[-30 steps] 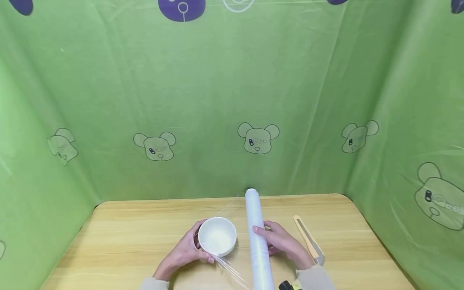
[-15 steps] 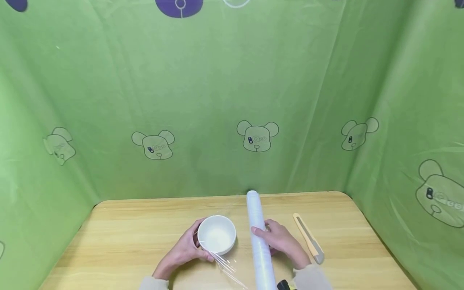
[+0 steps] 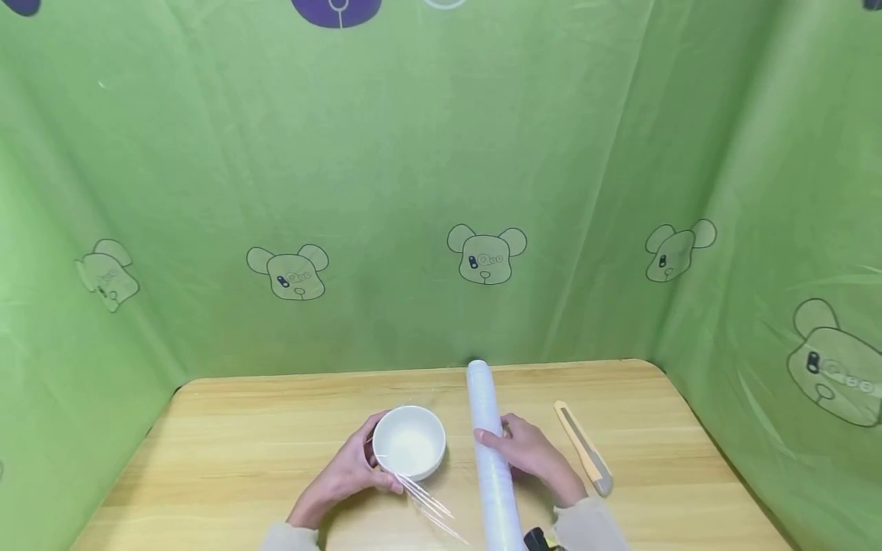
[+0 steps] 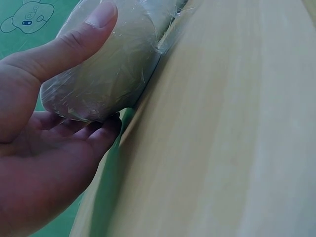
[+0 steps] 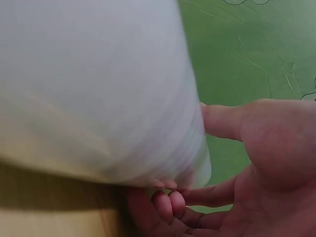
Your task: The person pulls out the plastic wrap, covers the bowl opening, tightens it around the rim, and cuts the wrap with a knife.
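Observation:
A white bowl [image 3: 409, 442] stands at the front middle of the table, its opening facing up. My left hand [image 3: 347, 468] holds it from the left, thumb on the near side and fingers round the far side and underneath. Crinkled clear cling film [image 4: 106, 74] covers the bowl's outside in the left wrist view. Gathered strands of film [image 3: 430, 503] stretch from the bowl toward the roll. To the right, a long white cling film roll [image 3: 491, 459] points away from me. My right hand [image 3: 534, 453] grips it, thumb on top and fingers curled beneath its right side.
A box cutter [image 3: 584, 450] with a pale orange handle lies right of my right hand. Something black and yellow [image 3: 536, 539] shows by the right sleeve at the bottom edge. Green sheeting [image 3: 413, 153] encloses the wooden table [image 3: 241, 428] at the back and sides.
The whole head view has shifted slightly. Both hands keep their hold on the bowl and the roll, and the film strands below the bowl look a little looser.

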Motion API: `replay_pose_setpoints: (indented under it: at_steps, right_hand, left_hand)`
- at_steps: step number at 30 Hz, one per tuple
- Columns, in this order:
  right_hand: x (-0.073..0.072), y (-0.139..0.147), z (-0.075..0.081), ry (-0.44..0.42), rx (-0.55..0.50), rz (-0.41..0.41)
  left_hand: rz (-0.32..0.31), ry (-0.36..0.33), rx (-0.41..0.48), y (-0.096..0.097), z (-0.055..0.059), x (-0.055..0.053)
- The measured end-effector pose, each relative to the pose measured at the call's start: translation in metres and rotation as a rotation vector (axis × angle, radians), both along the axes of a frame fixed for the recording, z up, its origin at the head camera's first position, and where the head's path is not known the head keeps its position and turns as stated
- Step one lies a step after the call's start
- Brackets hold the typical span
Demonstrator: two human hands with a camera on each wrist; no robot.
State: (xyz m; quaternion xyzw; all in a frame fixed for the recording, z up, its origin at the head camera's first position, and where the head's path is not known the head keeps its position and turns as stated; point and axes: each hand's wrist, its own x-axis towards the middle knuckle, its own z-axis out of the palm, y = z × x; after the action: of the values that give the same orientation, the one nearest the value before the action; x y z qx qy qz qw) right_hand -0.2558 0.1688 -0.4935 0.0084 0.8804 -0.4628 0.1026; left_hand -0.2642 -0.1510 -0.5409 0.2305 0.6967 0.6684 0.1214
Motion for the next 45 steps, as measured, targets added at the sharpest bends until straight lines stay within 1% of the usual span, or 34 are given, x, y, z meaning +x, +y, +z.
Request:
replay_pose_setpoints:
  at_steps: [3,8,12,14,18,21,22,25,28,31,35,37,41,45]
  right_hand:
    - [0.000,0.000,0.000,0.007,0.000,0.003]
    - [0.000,0.002,0.001,0.036,0.008,0.031]
    - [-0.001,0.007,0.003,0.078,0.051,0.050]
    - [-0.002,0.013,0.007,0.107,0.074,0.043]
    - [-0.003,0.037,0.016,0.193,0.164,-0.007]
    - [-0.002,0.061,0.019,0.231,0.279,-0.055]
    - [-0.002,0.069,0.019,0.230,0.309,-0.071]
    - [0.000,0.091,0.017,0.181,0.388,-0.108]
    - [0.003,0.106,0.015,0.109,0.416,-0.110]
    - [0.006,0.113,0.013,0.080,0.411,-0.081]
    - [0.007,0.114,0.011,0.056,0.344,-0.044]
    - [0.007,0.114,0.009,0.039,0.301,-0.038]
    - [0.006,0.117,0.004,0.027,0.254,-0.043]
    - [0.004,0.121,0.002,0.032,0.242,-0.030]
  left_hand:
    - [0.000,-0.020,0.006,0.000,0.001,0.001]
    - [-0.024,-0.030,0.022,-0.001,0.001,0.001]
    - [-0.053,-0.024,0.041,-0.001,0.000,0.001]
    - [-0.067,-0.024,0.054,-0.001,-0.001,0.001]
    - [-0.082,-0.027,0.069,-0.001,-0.002,0.000]
    - [-0.082,-0.029,0.069,-0.001,-0.002,0.000]
    - [-0.080,-0.031,0.068,-0.001,-0.002,0.000]
    - [-0.069,-0.040,0.065,-0.002,-0.002,0.000]
    - [-0.062,-0.047,0.063,-0.002,-0.002,0.000]
    - [-0.060,-0.047,0.062,-0.002,-0.002,0.001]
    - [-0.058,-0.042,0.060,-0.002,-0.001,0.002]
    - [-0.058,-0.033,0.055,-0.002,-0.001,0.002]
    - [-0.057,-0.016,0.049,-0.001,0.000,0.002]
    - [-0.054,-0.013,0.055,-0.001,0.000,0.002]
